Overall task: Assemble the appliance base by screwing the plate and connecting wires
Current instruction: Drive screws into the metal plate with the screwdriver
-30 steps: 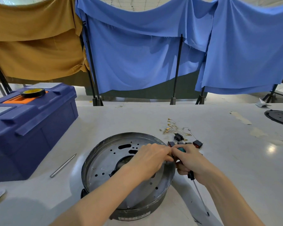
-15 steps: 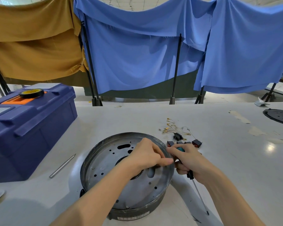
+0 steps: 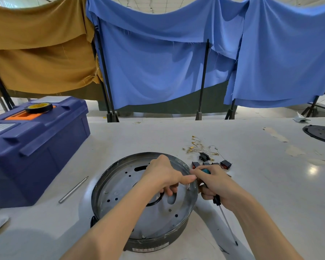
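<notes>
The round appliance base (image 3: 120, 199), a dark ring with a perforated metal plate inside, lies on the white table in front of me. My left hand (image 3: 163, 175) hovers over the plate's right side and pinches a small screw (image 3: 188, 186) that points down at the plate near the rim. My right hand (image 3: 212, 182) sits just right of the rim and grips a screwdriver (image 3: 225, 220) with a teal-capped black handle, its shaft pointing down toward me. Loose wires with gold terminals (image 3: 199, 146) and small black and red switches (image 3: 225, 164) lie behind my hands.
A blue toolbox (image 3: 34, 147) with a roll of tape (image 3: 38, 107) on its lid stands at the left. A thin metal rod (image 3: 73, 189) lies between the toolbox and the base. A black perforated disc (image 3: 322, 134) rests at the far right edge. Cloth screens hang behind.
My left hand has lifted slightly and now shows a screw pinched in its fingertips over the plate's right rim. My right hand stays in place with the screwdriver.
</notes>
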The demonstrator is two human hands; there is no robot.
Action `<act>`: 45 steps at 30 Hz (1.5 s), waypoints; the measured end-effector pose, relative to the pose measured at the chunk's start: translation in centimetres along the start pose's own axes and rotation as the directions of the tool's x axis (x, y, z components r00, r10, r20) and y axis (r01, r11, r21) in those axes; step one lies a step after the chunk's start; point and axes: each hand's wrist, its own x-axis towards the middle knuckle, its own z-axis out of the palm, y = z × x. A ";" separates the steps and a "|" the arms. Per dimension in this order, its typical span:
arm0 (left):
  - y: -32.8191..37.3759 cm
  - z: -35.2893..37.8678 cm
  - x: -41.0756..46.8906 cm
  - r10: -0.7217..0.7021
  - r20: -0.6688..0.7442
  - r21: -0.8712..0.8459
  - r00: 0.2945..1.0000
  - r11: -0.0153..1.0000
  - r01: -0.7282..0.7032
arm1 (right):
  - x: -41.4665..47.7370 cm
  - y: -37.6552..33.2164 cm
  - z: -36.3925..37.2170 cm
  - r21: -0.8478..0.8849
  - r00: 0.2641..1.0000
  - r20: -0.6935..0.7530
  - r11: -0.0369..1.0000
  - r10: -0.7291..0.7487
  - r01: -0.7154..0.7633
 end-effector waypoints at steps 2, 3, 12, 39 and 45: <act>0.1 0.1 -0.1 -0.008 0.019 0.007 1.000 1.000 0.008 | -0.1 -0.1 0.0 -0.002 1.000 0.008 1.000 0.001 -0.001; 0.0 0.1 -0.1 -0.007 0.025 -0.001 1.000 1.000 0.007 | -0.1 -0.1 0.0 -0.003 1.000 0.009 1.000 0.000 0.000; -0.4 -0.6 -0.8 -0.038 0.097 0.016 0.995 0.999 0.037 | -0.1 -0.1 0.1 0.001 1.000 -0.001 1.000 -0.008 0.008; -0.6 0.4 -0.6 -0.072 0.210 -0.099 0.975 0.991 0.094 | -0.2 -0.2 0.2 0.010 1.000 -0.006 1.000 -0.014 0.014; -0.6 0.2 -0.8 0.140 -0.073 0.159 0.987 0.979 -0.127 | 0.0 0.0 0.1 0.008 1.000 -0.016 1.000 -0.002 0.002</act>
